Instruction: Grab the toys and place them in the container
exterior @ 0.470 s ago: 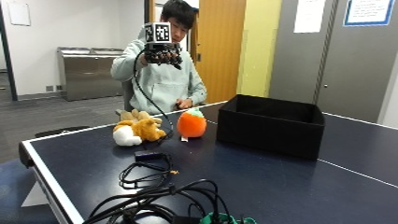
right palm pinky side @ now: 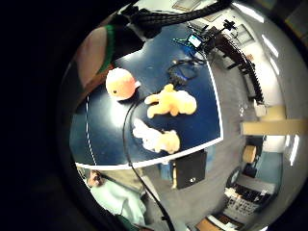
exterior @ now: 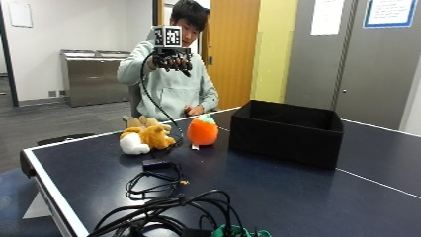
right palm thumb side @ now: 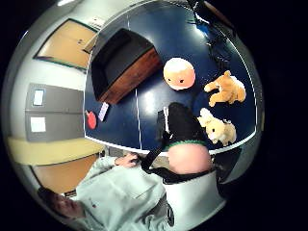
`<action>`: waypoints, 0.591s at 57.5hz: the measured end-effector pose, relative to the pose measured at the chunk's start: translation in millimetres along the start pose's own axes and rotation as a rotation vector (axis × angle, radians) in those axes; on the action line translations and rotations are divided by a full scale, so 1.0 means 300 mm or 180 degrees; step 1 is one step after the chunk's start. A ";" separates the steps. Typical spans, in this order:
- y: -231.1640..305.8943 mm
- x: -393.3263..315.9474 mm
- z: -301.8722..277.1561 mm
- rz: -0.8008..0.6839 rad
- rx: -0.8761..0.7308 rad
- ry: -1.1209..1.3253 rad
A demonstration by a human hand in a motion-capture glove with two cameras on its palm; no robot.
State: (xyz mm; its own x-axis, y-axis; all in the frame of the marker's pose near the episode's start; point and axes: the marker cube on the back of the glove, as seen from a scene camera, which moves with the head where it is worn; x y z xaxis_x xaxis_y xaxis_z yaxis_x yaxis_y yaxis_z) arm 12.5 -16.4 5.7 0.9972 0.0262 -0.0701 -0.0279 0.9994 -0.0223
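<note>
Pickup not begun: I see my black-gloved right hand [exterior: 172, 62] raised high, fingers [exterior: 179, 65] loosely curled and empty, above the orange round plush [exterior: 202, 131], two dog plushes [exterior: 146, 138] and black fabric container [exterior: 287, 130] on the dark blue bench [exterior: 315, 192], so next I must lower onto a toy.

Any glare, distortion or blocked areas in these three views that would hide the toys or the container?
Outside view: even light, orange toy, plush dogs and black container unobstructed; cables fill the foreground. Little finger side palm view: strong bending, glare on the table, a cable crosses near the toys, container unseen. Thumb side palm view: bent lines, the right hand covers some table beside the toys.
</note>
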 end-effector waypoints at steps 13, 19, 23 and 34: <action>-0.004 -0.085 0.032 -0.0073 -0.0128 0.0002; -0.068 -0.107 0.089 -0.0178 -0.0136 -0.0025; -0.112 -0.123 0.150 -0.0245 -0.0133 -0.0032; -0.305 -0.121 0.408 -0.0347 -0.0206 -0.0171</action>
State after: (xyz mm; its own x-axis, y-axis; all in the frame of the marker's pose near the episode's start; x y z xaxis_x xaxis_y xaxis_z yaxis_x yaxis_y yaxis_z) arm -12.6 -105.9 132.2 0.9968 -0.0795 -0.0104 0.0782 0.9927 -0.0914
